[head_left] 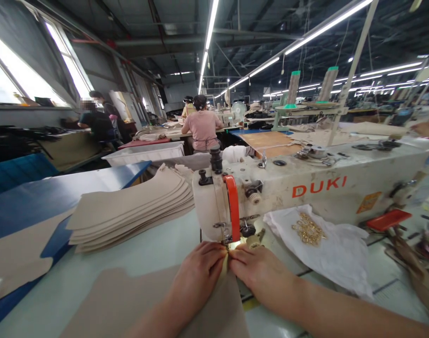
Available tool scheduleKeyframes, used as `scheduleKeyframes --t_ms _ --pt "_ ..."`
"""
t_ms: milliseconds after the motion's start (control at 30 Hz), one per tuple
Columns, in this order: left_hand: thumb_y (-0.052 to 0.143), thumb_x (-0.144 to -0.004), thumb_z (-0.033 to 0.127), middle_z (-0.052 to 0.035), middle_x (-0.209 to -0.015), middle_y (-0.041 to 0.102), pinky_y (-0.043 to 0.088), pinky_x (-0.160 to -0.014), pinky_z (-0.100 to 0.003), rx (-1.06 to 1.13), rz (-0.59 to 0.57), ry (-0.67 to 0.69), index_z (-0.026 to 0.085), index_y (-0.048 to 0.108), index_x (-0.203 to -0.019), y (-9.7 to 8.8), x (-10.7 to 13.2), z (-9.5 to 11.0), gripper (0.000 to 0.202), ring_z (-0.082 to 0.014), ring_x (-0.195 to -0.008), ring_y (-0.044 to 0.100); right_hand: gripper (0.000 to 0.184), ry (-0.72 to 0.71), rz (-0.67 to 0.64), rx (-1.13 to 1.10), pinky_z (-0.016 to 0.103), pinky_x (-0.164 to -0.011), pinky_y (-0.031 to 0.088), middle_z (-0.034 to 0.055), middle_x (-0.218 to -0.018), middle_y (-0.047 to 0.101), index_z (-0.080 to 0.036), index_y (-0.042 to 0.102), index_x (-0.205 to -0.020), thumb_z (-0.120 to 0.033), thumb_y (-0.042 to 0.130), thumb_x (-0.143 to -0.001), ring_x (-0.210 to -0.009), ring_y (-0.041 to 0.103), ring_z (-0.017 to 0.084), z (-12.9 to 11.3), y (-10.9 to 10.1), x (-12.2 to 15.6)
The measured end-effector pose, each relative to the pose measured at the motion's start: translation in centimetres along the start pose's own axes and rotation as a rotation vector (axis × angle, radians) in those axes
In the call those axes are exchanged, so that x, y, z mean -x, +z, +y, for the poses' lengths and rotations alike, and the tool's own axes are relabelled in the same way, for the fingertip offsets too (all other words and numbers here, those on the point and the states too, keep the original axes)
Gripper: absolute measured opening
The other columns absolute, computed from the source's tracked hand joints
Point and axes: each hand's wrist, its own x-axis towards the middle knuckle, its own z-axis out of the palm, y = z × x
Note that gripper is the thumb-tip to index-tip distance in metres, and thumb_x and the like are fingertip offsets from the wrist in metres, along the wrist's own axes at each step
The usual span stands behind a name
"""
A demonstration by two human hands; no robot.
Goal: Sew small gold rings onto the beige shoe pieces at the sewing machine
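Note:
My left hand (pixel 199 266) and my right hand (pixel 252 264) meet just below the needle area of a white sewing machine (pixel 274 185) with a red thread-lever guard (pixel 232 206). Both hands are closed, fingers and thumbs pinched together on the edge of a beige fabric panel (pixel 129 305). That panel lies on the pale worktable under my left forearm. My fingertips hide the exact stitching spot, where a small lamp glows. Right of the needle, a white cloth (pixel 337 263) carries a heap of small gold metal rings or buckles (pixel 308 228).
A stack of beige fabric panels (pixel 129 211) lies to the left, beside a blue surface (pixel 105 188) with another panel (pixel 24 253). Thread cones (pixel 293 89) stand behind the machine. A red lever pad (pixel 389 219) is at right. A person in pink (pixel 204 126) sits ahead.

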Motion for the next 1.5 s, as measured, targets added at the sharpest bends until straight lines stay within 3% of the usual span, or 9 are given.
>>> scheduleKeyframes --t_ms 300,500,633,1000,1200,1500 --pt "0.049 -0.089 0.018 -0.0056 -0.093 0.071 0.057 -0.082 -0.033 -0.004 -0.042 -0.006 0.02 0.068 -0.094 -0.4 0.3 0.5 0.02 -0.0183 -0.089 0.065 0.011 -0.006 0.068 0.015 0.032 -0.09 0.045 0.0064 -0.101 0.065 -0.013 0.06 -0.099 -0.014 0.059 -0.087 -0.1 0.056 0.019 -0.5 -0.4 0.2" --pt "0.047 -0.09 0.018 -0.0088 -0.114 0.067 0.051 -0.097 -0.041 -0.121 -0.123 -0.067 0.017 0.062 -0.113 -0.7 1.5 1.6 0.027 -0.0215 -0.111 0.059 0.01 -0.093 0.033 0.015 0.032 -0.092 0.044 0.0049 -0.099 0.065 -0.014 0.06 -0.098 -0.019 0.056 -0.09 -0.1 0.056 0.018 -0.8 -0.8 0.8" --pt "0.047 -0.089 0.018 -0.011 -0.124 0.063 0.049 -0.099 -0.042 -0.174 -0.184 -0.119 0.014 0.06 -0.118 -0.6 2.2 1.7 0.032 -0.022 -0.115 0.058 0.011 -0.104 0.002 0.032 0.031 -0.091 0.045 0.005 -0.1 0.065 -0.014 0.059 -0.1 -0.019 0.055 -0.091 -0.1 0.056 0.018 -0.9 -1.1 0.9" --pt "0.046 -0.09 0.019 -0.0087 -0.124 0.063 0.049 -0.098 -0.037 -0.179 -0.192 -0.09 0.018 0.061 -0.12 -0.8 1.7 1.8 0.033 -0.02 -0.114 0.06 0.008 -0.125 -0.01 0.052 0.031 -0.087 0.045 0.0058 -0.1 0.064 -0.014 0.06 -0.095 -0.018 0.055 -0.09 -0.098 0.056 0.019 -0.8 -1.3 0.7" --pt "0.046 -0.09 0.023 -0.0109 -0.123 0.064 0.051 -0.094 -0.042 -0.187 -0.167 -0.075 0.016 0.062 -0.119 -0.4 1.9 1.1 0.033 -0.0238 -0.111 0.061 0.007 -0.118 -0.009 0.058 0.029 -0.088 0.044 0.0044 -0.097 0.064 -0.014 0.06 -0.093 -0.019 0.055 -0.09 -0.096 0.057 0.018 -0.7 -1.4 0.6" --pt "0.041 -0.091 0.023 -0.0138 -0.119 0.065 0.052 -0.093 -0.042 -0.253 -0.185 -0.052 0.012 0.064 -0.115 -0.5 1.4 1.1 0.035 -0.0248 -0.109 0.063 0.009 -0.108 -0.008 0.053 0.028 -0.09 0.045 0.0053 -0.097 0.063 -0.012 0.06 -0.092 -0.017 0.053 -0.09 -0.096 0.056 0.018 -0.6 -1.4 0.4"
